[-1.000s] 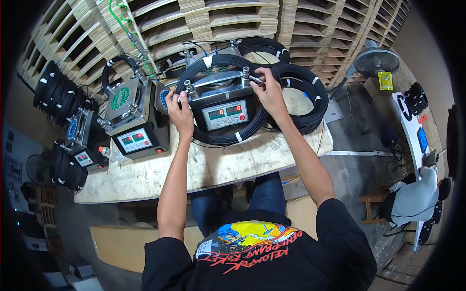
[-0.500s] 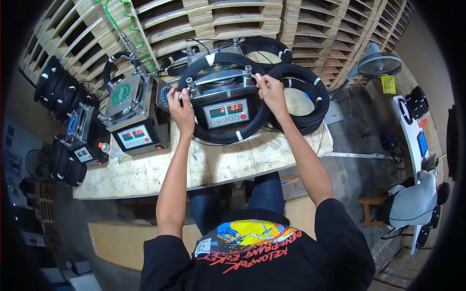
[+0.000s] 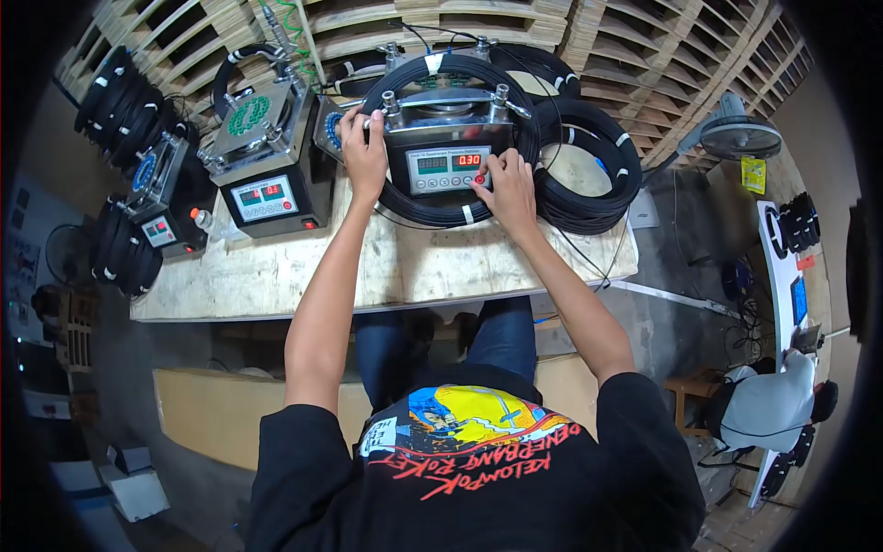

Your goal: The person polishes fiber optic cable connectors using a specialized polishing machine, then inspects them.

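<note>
In front of me stands a bench-top polishing machine (image 3: 449, 138) with metal corner posts and a front control panel (image 3: 448, 169). Its right display reads 0.30; the left one looks dim. A coil of black cable (image 3: 418, 216) loops around the machine. My left hand (image 3: 366, 158) is closed at the machine's upper left, its fingers around the end of a metal clamp lever (image 3: 367, 123). My right hand (image 3: 510, 191) has its fingers curled at the panel's right side, a fingertip at the red power button (image 3: 480, 180). I see nothing held in it.
Two similar machines (image 3: 260, 198) stand to the left, with a small bottle (image 3: 201, 219) between them. More cable coils (image 3: 589, 198) lie at right and hang at far left (image 3: 115, 110). Wooden pallets (image 3: 635, 55) back the table (image 3: 303, 290). A person (image 3: 768, 405) sits at far right.
My right hand has moved from the upper right clamp down to the panel's red button. The left display has gone from 6 to dim. My left hand remains at the left clamp.
</note>
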`<state>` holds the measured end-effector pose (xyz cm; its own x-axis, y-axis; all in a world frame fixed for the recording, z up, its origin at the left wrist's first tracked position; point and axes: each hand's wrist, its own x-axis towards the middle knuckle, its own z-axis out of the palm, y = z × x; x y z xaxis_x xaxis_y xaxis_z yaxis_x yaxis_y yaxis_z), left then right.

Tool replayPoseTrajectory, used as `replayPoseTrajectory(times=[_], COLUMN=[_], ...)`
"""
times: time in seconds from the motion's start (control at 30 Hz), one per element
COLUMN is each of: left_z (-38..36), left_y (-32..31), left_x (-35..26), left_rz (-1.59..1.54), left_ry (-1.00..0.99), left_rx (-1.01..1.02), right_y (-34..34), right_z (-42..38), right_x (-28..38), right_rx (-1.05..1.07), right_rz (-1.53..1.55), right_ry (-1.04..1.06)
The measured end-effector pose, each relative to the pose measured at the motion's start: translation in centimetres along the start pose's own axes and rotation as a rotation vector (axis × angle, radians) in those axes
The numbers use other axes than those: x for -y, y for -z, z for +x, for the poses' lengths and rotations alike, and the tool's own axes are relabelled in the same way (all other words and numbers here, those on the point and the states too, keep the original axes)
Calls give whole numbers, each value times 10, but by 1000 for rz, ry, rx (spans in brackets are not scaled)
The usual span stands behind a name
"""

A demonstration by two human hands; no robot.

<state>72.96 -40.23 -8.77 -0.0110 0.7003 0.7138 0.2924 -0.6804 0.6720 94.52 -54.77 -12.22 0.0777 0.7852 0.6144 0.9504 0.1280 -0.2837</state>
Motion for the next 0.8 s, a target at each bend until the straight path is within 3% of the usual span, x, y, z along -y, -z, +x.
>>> replayPoseTrajectory(times=[0.57, 0.7, 0.77, 0.8], left_z=[-2, -3, -3, -2], left_y=[-3, 4, 13, 14], left_x=[7, -5, -2, 4], left_rz=[-98, -244, -283, -285], left_ry=[160, 180, 233, 204], left_rx=[-54, -44, 12, 3], right_y=[-12, -4, 5, 10], right_z=[7, 8, 12, 19], right_x=[25, 20, 18, 9], right_rx=[9, -28, -275, -421], right_rz=[-8, 46, 495, 451], right_ry=[-239, -158, -319, -268])
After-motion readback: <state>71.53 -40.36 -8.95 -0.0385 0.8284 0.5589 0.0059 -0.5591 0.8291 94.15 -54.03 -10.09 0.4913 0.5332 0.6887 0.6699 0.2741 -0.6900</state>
